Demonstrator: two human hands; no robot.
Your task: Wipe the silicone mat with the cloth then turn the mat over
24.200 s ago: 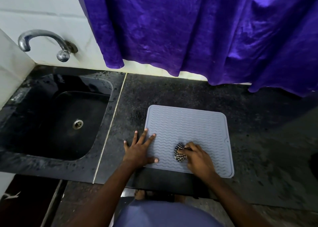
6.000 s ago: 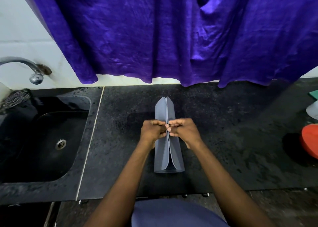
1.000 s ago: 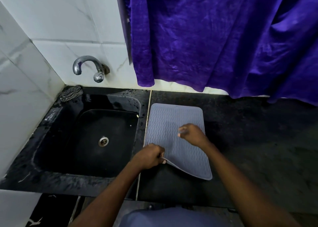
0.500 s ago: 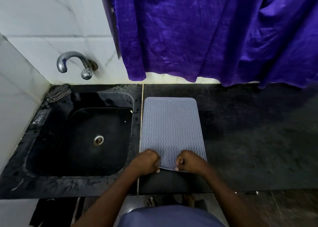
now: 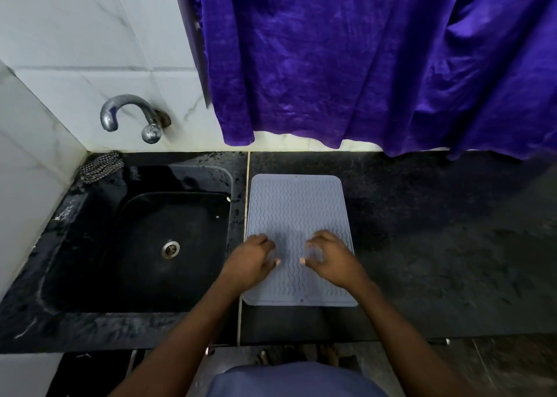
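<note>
The grey silicone mat [image 5: 297, 209], ribbed with wavy lines, lies flat on the black counter just right of the sink, long side running away from me. My left hand [image 5: 250, 261] hovers over the mat's near left part and my right hand [image 5: 330, 259] over its near right part; both have loosely curled fingers and hold nothing. The fingers are blurred. The checked cloth [image 5: 101, 166] lies bunched on the sink's back left corner, far from both hands.
A black sink [image 5: 144, 246] with a steel drain fills the left side, under a steel tap [image 5: 129, 116]. A purple curtain [image 5: 361, 65] hangs over the back of the counter [image 5: 437, 240]. White tiled walls stand at left and behind.
Both hands have let go of the mat's near edge and lifted forward over it. The mat's near edge now lies flat on the counter.
</note>
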